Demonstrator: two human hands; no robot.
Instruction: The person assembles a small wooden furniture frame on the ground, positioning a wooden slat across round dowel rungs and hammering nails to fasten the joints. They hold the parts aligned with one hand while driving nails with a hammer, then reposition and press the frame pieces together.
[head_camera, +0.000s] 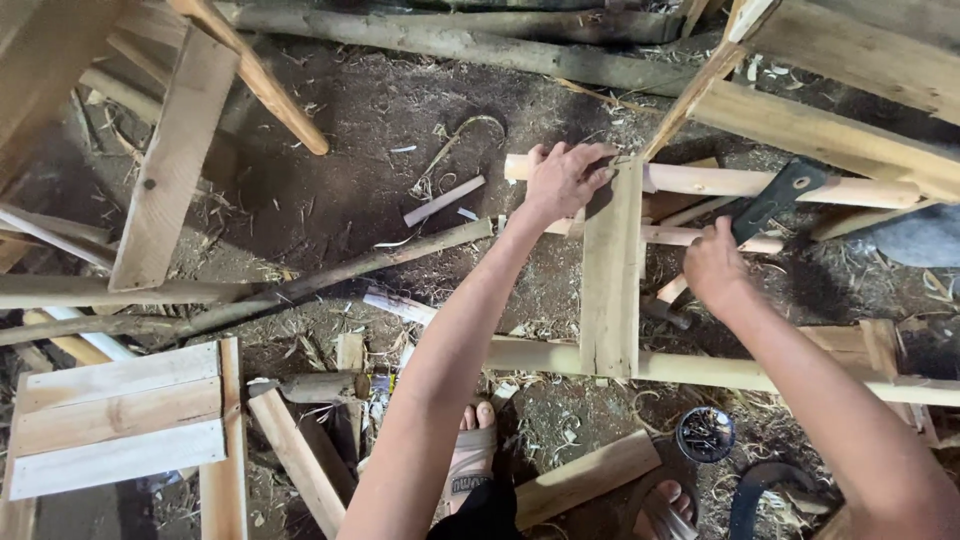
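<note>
Dirt floor (330, 190) strewn with shavings and offcuts. Near left, slatted panel (120, 415). Centre, left hand (565, 180) presses flat, fingers spread, on the top of the upright plank (612, 270), which crosses the round rails (760, 183). Right hand (715, 265), closed around a hatchet (770, 200), holds it just right of the plank. Nail tin (705, 433) near right. Step looks like fastening plank to rail; next needs the plank kept steady.

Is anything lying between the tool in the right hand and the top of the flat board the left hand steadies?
Nothing visible. The right hand holds the dark-headed tool just right of the flat board; the left hand presses its top end, beside that gap.
</note>
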